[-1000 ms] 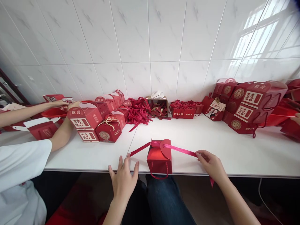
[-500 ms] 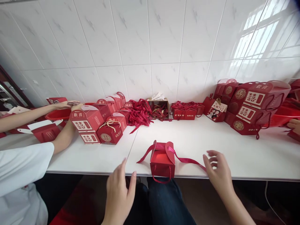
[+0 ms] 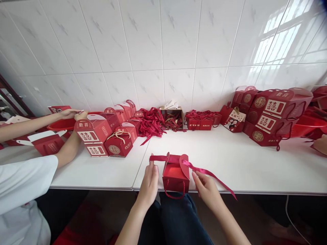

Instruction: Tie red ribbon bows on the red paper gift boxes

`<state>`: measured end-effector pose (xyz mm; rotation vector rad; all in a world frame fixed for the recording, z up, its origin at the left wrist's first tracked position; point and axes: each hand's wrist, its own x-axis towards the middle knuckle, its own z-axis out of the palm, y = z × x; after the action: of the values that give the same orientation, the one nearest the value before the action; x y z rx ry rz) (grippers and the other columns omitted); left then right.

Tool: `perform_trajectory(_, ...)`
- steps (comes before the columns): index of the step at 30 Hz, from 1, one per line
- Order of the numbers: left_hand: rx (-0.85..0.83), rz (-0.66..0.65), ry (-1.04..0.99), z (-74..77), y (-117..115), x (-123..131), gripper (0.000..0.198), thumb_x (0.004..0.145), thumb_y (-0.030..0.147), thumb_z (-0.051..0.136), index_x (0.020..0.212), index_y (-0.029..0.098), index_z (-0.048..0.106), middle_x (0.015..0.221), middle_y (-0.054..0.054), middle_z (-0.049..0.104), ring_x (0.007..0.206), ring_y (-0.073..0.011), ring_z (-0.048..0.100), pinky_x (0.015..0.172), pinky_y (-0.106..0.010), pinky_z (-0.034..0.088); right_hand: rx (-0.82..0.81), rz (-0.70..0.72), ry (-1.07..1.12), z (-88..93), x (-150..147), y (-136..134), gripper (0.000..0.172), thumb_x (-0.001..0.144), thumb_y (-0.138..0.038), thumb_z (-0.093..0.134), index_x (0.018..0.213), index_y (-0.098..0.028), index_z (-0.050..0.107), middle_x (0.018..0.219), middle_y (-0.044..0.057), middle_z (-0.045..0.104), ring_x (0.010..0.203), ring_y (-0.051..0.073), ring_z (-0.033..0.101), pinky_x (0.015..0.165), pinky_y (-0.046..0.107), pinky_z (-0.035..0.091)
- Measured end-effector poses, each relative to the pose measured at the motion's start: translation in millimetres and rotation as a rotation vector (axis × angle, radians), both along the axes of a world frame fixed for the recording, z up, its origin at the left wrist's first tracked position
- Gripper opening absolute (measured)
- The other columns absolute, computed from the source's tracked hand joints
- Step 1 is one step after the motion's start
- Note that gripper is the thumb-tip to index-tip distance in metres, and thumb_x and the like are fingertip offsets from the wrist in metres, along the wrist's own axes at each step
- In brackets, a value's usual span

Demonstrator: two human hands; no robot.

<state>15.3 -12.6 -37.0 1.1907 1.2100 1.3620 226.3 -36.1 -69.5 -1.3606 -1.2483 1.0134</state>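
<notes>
A small red gift box (image 3: 176, 178) with a twisted cord handle stands at the table's front edge. A dark pink ribbon (image 3: 212, 174) runs through its curved top flaps, and its right tail trails past the table edge. On the box's left, my left hand (image 3: 149, 182) pinches the ribbon's other end and holds it nearly straight. My right hand (image 3: 208, 189) is just right of the box, its thumb and fingers closed at the ribbon near the flap. The fingertips there partly hide the grip.
Stacked red boxes (image 3: 93, 132) stand left, and more boxes (image 3: 273, 115) stand right. By the wall are a ribbon heap (image 3: 153, 120), an open carton (image 3: 173, 119) and small tied boxes (image 3: 203, 120). A co-worker's arms (image 3: 67, 143) reach in at left; another person's hand (image 3: 321, 144) is at far right.
Both hands have moved inward to the box. My left hand has taken hold of the left ribbon end and lifted it; my right hand has come to the ribbon near the flap.
</notes>
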Motion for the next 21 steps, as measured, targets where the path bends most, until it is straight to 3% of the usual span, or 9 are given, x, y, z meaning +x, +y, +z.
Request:
perform_trajectory(3, -0.081, -0.134, -0.305, 7.9, 8.8, 4.3, 0.041, 0.085, 0.049, 0.056, 0.118, 0.025, 0.06, 0.12, -0.007, 0.06, 0.113, -0.0217, 0.053, 0.082, -0.027, 0.045, -0.034, -0.143, 0.531, 1.3, -2.3, 6.8, 0.042, 0.073, -0.046, 0.07, 0.107, -0.024, 0.058, 0.085, -0.001, 0.058, 0.057, 0.01, 0.05, 0.044, 0.022, 0.038)
perform_trajectory(5, -0.176, -0.204, -0.56, 13.4, 14.5, 8.3, 0.036, 0.086, 0.042, 0.057, 0.118, 0.025, 0.06, 0.114, -0.007, 0.063, 0.102, -0.0198, 0.059, 0.074, -0.026, 0.049, -0.032, -0.183, 0.907, 5.1, -3.2, 9.8, 0.041, 0.067, -0.035, 0.077, 0.103, -0.026, 0.06, 0.102, -0.001, 0.06, 0.066, 0.008, 0.056, 0.05, 0.019, 0.046)
perform_trajectory(7, -0.264, -0.157, -0.74, 17.2, 19.5, 11.1, 0.029, 0.087, 0.033, 0.058, 0.114, 0.024, 0.063, 0.104, -0.005, 0.066, 0.09, -0.0178, 0.064, 0.068, -0.027, 0.051, -0.03, -0.184, 1.203, 10.8, -1.4, 12.6, 0.031, 0.067, -0.026, 0.078, 0.094, -0.023, 0.061, 0.095, -0.002, 0.061, 0.066, 0.006, 0.057, 0.051, 0.016, 0.048)
perform_trajectory(10, -0.305, -0.047, -0.867, 19.0, 23.0, 11.2, 0.021, 0.089, 0.025, 0.056, 0.107, 0.022, 0.065, 0.094, -0.005, 0.068, 0.082, -0.0169, 0.066, 0.067, -0.029, 0.054, -0.036, -0.239, 1.474, 18.7, 5.0, 16.2, 0.014, 0.073, -0.02, 0.072, 0.077, -0.02, 0.059, 0.069, -0.004, 0.056, 0.058, 0.005, 0.055, 0.044, 0.014, 0.044)
perform_trajectory(14, -0.228, -0.043, -0.945, 21.2, 18.7, 7.3, 0.024, 0.092, 0.024, 0.049, 0.11, 0.023, 0.064, 0.099, -0.006, 0.069, 0.088, -0.0191, 0.068, 0.074, -0.032, 0.055, -0.08, -0.289, 1.526, 20.0, 9.2, 19.4, 0.011, 0.077, -0.018, 0.067, 0.074, -0.019, 0.057, 0.062, -0.005, 0.055, 0.056, 0.005, 0.056, 0.043, 0.013, 0.044)
perform_trajectory(18, -0.191, -0.251, -0.993, 33.2, 11.7, 4.5, 0.029, 0.092, 0.038, 0.048, 0.118, 0.035, 0.059, 0.122, -0.006, 0.061, 0.111, -0.0325, 0.059, 0.089, -0.052, 0.049, -0.088, -0.256, 1.44, 16.0, 5.3, 21.6, 0.009, 0.078, -0.016, 0.066, 0.074, -0.018, 0.058, 0.062, -0.004, 0.057, 0.054, 0.005, 0.056, 0.043, 0.013, 0.045)
perform_trajectory(21, -0.179, -0.388, -0.992, 46.9, 8.7, 3.3, 0.031, 0.091, 0.047, 0.044, 0.117, 0.039, 0.059, 0.131, -0.005, 0.055, 0.119, -0.0371, 0.051, 0.092, -0.062, 0.041, -0.077, -0.235, 1.386, 17.3, 5.2, 23.1, 0.009, 0.078, -0.022, 0.067, 0.075, -0.017, 0.06, 0.063, -0.002, 0.06, 0.054, 0.006, 0.056, 0.044, 0.014, 0.047)
